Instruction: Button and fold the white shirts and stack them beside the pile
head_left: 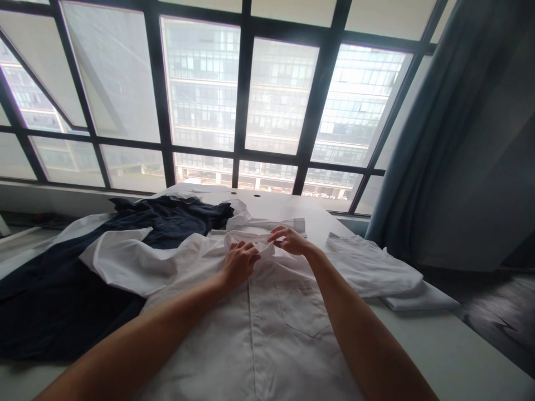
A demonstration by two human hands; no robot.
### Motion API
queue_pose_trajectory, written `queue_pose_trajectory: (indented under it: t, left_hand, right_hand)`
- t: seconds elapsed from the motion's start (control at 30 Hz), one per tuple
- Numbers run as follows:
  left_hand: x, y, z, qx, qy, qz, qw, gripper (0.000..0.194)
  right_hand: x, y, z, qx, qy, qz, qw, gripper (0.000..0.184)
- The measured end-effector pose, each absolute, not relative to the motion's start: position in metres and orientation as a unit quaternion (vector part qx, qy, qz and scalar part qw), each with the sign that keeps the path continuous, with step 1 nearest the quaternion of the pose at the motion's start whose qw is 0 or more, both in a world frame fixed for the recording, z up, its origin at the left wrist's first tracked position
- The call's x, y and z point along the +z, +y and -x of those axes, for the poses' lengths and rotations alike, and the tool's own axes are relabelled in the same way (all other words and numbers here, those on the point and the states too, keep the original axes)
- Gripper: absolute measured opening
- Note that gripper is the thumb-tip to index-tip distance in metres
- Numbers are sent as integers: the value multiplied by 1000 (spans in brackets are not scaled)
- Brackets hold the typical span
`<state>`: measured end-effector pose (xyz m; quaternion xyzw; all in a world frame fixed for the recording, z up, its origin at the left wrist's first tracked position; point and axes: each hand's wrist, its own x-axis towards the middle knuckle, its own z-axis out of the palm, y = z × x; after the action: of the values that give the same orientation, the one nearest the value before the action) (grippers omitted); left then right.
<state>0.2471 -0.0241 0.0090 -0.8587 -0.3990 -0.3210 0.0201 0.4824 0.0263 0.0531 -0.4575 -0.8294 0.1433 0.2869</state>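
A white button-up shirt lies spread face up on the white table, its chest pocket toward the right. Both my hands are at its collar, at the far end of the placket. My left hand has its fingers curled and pinching the collar fabric on the left side. My right hand pinches the collar edge on the right side, fingers bent together. The collar bunches between the two hands.
A dark navy garment lies crumpled over the table's left side. A folded white shirt rests on the right, near the table edge. Large dark-framed windows fill the back; a blue-grey curtain hangs at right.
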Motion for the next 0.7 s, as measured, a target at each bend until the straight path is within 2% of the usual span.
queue_pose_trajectory:
  t: [0.1,0.3,0.47,0.57,0.7]
  left_hand:
    - [9,-24,-247,-330,-391,859,14,21]
    - [9,-24,-248,-333,-380,863,12,29]
    - [8,-23,-250,-348,-406,845,1,25]
    - [6,-23,-250,-350,-415,840,-7,24]
    - [6,-23,-250,-360,-409,839,-16,23]
  right_hand:
    - [52,30,-488,171,-837,439,277,19]
    - [55,23,-487,36,-843,493,212,17]
    - [64,13,-476,-43,-848,498,176,10]
    - [63,13,-472,-50,-852,493,170,10]
    - [54,18,-472,14,-860,472,196,17]
